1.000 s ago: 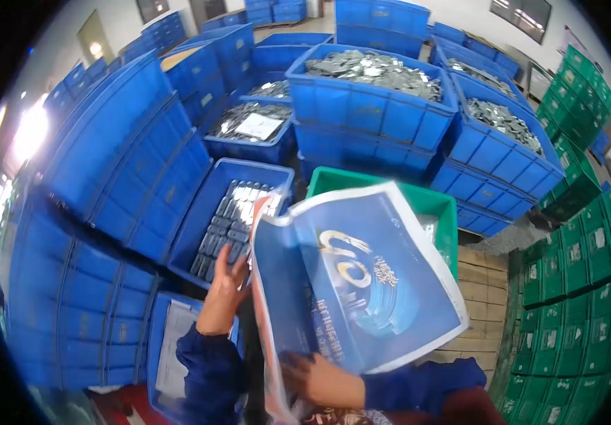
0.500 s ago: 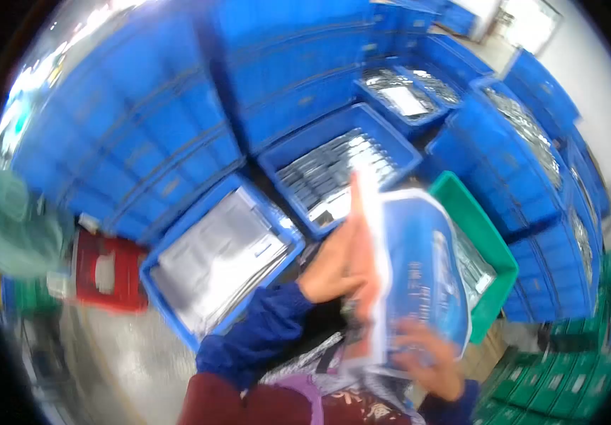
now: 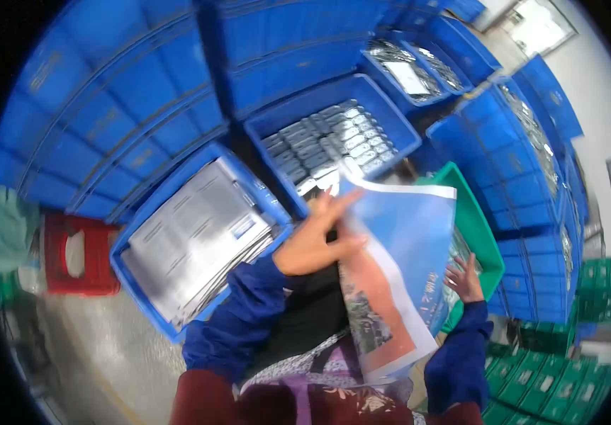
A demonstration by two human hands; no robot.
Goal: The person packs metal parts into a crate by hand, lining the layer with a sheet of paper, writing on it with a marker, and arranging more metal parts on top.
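A large printed paper sheet (image 3: pixel 412 219), blue with an orange band and a small photo, hangs tilted in front of my body. My left hand (image 3: pixel 312 244) is at its left edge, gripping it with thumb and fingers, partly over the printed face. To the right of the sheet, my right hand (image 3: pixel 466 281) has its fingers spread, holding nothing. It is above the green crate (image 3: pixel 486 237), which holds clear-wrapped items partly hidden by the sheet.
A blue crate (image 3: pixel 125 273) of stacked printed papers (image 3: pixel 199 234) stands at left. Behind the sheet, another blue crate (image 3: pixel 405 131) holds rows of small grey pieces (image 3: pixel 320 142). Stacked blue crates (image 3: pixel 100 106) form a wall. A red crate (image 3: pixel 96 265) stands far left, green crates (image 3: pixel 553 382) lower right.
The sheet has swung from nearly upright and folded to more spread out and tilted. My right hand has moved up and right, off the sheet. My left hand has shifted slightly left and up.
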